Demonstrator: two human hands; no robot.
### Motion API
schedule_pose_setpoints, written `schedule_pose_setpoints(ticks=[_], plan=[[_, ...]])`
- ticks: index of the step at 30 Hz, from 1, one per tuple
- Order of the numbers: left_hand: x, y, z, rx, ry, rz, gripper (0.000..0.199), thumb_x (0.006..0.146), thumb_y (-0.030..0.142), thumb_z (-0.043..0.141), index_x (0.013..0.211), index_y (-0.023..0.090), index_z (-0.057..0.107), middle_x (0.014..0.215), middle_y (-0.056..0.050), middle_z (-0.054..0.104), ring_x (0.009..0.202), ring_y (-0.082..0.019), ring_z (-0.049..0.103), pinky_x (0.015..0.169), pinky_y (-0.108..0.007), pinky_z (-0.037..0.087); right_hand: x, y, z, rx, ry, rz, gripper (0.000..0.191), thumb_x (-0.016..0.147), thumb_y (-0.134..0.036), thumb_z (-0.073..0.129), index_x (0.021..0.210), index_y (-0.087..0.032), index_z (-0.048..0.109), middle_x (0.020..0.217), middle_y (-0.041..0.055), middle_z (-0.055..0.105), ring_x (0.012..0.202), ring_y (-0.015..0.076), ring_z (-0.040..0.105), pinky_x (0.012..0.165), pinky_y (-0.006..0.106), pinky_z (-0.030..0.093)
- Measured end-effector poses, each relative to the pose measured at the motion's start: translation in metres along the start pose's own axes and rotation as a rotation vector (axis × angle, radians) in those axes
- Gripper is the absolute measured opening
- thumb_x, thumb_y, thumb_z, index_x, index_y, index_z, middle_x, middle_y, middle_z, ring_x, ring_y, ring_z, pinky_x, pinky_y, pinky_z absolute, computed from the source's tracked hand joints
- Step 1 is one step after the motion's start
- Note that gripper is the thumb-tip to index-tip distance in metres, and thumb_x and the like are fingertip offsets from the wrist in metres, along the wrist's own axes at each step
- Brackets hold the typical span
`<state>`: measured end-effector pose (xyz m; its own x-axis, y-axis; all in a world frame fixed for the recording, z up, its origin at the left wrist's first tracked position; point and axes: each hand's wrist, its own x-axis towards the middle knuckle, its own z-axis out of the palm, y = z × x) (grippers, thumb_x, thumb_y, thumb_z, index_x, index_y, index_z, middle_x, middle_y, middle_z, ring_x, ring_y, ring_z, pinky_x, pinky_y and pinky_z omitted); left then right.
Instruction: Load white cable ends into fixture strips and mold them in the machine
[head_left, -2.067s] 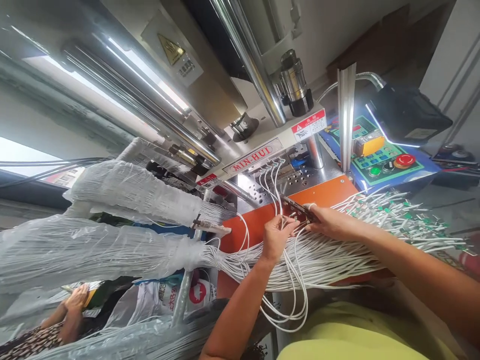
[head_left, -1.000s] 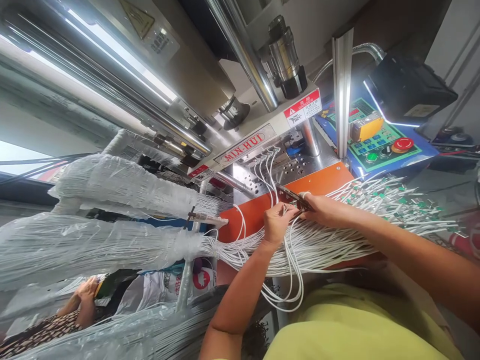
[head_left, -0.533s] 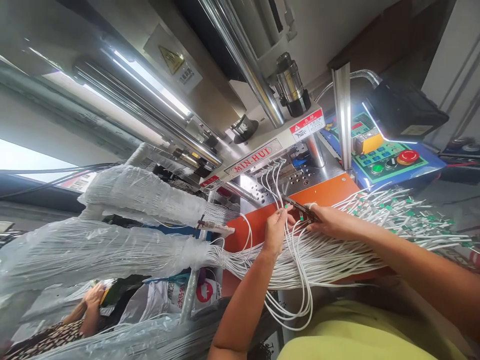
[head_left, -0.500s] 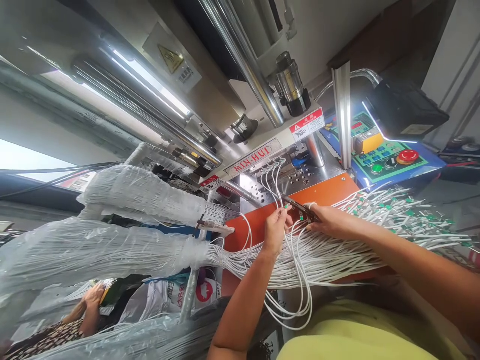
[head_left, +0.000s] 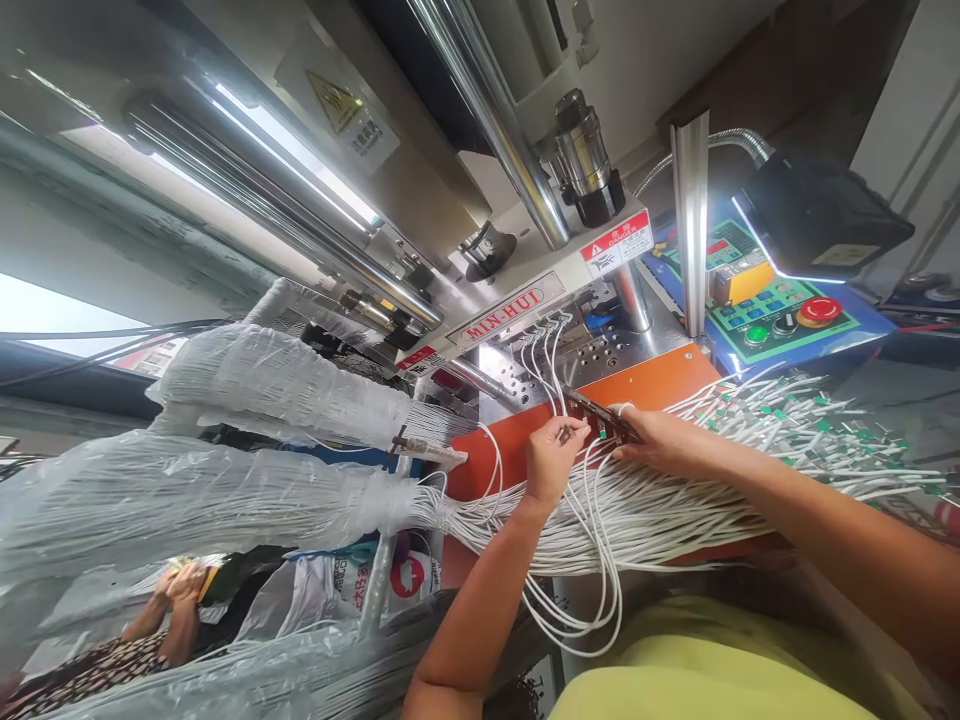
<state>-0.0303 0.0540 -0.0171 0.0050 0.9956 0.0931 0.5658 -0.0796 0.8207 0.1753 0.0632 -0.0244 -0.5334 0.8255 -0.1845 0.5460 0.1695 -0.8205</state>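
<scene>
My left hand (head_left: 553, 455) is closed in a pinch on a small connector end, beside a dark metal bar (head_left: 600, 412). The bar lies slantwise above the orange plate (head_left: 660, 380), and my right hand (head_left: 649, 438) is closed on its near end. Small green-tipped connectors sit along the bar's lower edge. White cables (head_left: 556, 375) run from the press down past my left hand and loop below it. A thick bundle of white cables (head_left: 645, 520) spreads under both hands.
The press front (head_left: 514, 312) stands just beyond the hands. A blue control box (head_left: 795, 320) with a red button is at right. Plastic-wrapped cable bundles (head_left: 285, 500) hang at left. Another person's hands (head_left: 184, 580) show at lower left.
My left hand has shifted slightly, its fingers now turned toward the bar, and the green tip at its fingertips no longer shows clearly. My right hand has stayed on the bar.
</scene>
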Motion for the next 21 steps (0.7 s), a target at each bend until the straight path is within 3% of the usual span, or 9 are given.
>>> schedule_pose_setpoints(ticks=[7,16,21], plan=[[-0.0002,-0.0055,0.0031,0.1,-0.007,0.119,0.005,0.079,0.022,0.066,0.078,0.02,0.071,0.075,-0.001,0.066,0.065,-0.012,0.055,0.067,-0.024,0.044,0.0008,0.002,0.0008,0.02,-0.001,-0.013,0.026,0.083,-0.035,0.055,0.103,-0.023,0.044,0.094,0.0062,0.065,0.084,0.0223,0.061,0.068,0.028,0.039],[-0.0009,-0.0061,0.0055,0.048,-0.019,0.086,0.006,0.078,0.025,0.067,0.078,0.021,0.072,0.073,-0.002,0.066,0.066,-0.014,0.055,0.069,-0.026,0.044,0.0021,0.0055,0.003,0.007,0.012,-0.01,0.024,0.082,-0.036,0.056,0.098,-0.023,0.043,0.087,0.0052,0.064,0.078,0.0215,0.061,0.065,0.027,0.038],[-0.0013,-0.007,0.0063,0.056,0.007,0.09,0.005,0.078,0.023,0.067,0.077,0.021,0.072,0.073,-0.002,0.066,0.067,-0.014,0.056,0.07,-0.026,0.044,0.0016,0.0046,0.003,0.015,0.005,-0.014,0.029,0.082,-0.037,0.056,0.104,-0.023,0.044,0.09,0.0058,0.064,0.082,0.0224,0.061,0.067,0.028,0.039]])
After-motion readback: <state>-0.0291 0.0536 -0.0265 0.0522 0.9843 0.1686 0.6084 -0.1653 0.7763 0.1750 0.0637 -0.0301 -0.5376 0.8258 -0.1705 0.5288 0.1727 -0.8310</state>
